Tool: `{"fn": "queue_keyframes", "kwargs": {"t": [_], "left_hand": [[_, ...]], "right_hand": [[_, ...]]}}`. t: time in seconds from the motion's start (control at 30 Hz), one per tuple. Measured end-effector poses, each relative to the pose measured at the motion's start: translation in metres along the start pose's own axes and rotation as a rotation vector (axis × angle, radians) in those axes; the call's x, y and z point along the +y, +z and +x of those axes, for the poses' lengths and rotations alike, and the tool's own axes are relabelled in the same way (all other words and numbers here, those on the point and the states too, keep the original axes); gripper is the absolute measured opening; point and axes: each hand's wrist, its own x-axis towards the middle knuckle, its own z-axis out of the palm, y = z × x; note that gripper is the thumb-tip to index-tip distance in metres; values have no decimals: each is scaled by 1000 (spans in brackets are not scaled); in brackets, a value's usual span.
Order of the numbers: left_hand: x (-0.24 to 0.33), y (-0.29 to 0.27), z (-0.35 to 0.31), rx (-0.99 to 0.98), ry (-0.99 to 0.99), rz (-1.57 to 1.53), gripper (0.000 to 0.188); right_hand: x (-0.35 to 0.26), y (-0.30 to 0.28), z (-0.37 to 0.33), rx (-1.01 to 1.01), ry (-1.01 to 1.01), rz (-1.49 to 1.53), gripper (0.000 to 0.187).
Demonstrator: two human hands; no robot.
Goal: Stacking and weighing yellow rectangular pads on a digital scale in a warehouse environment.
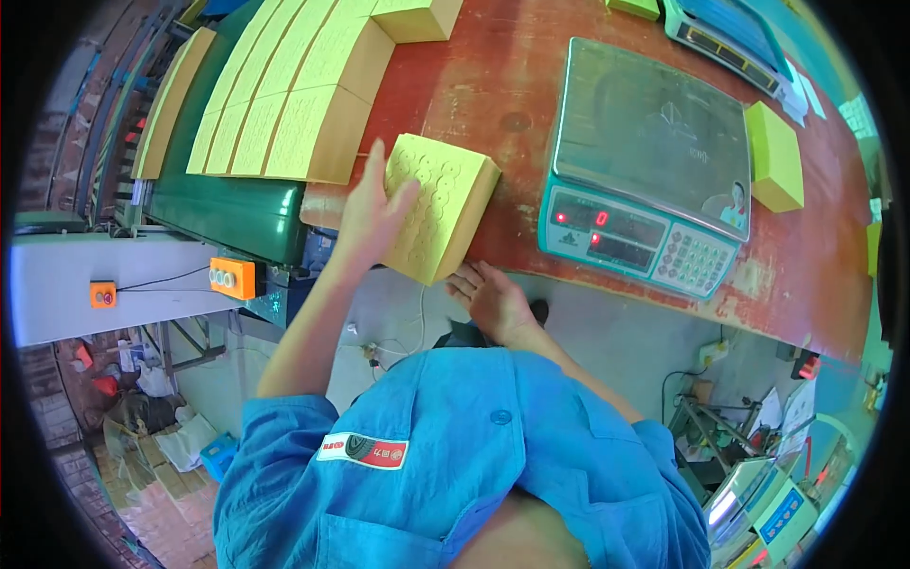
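A thick yellow paper block (441, 194) with rows of round embossed marks tilts at the front edge of the red table. My left hand (368, 213) grips its left side, with the thumb over the marked face and the fingers along the far-left edge. My right hand (493, 302) is palm up, its fingers stretched out by the block's near lower corner. Whether those fingertips touch the block is hard to tell. Beyond my left hand, several similar yellow blocks (318, 114) stand in rows on a green conveyor belt (227, 213).
To the right, a teal digital scale (649, 161) with a glass-like plate sits on the red table (474, 85). Another yellow block (775, 156) lies beside it, and a second scale (730, 43) stands behind. An orange button box (232, 278) is fixed below the belt's near end.
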Motion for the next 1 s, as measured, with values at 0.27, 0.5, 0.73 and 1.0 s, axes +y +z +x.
{"fn": "queue_keyframes", "kwargs": {"t": [0.27,0.5,0.73,1.0], "left_hand": [[-39,4,-25,-73,-254,-572,54],[-58,18,-46,-249,-472,-1482,41],[-82,57,-34,319,115,52,39],[-68,16,-40,-261,-511,-1167,40]], "right_hand": [[8,56,-29,250,-179,-300,32],[-33,115,-39,198,-868,-1772,43],[-53,119,-29,331,-661,-1662,40],[-62,84,-16,355,-617,-1215,35]]}}
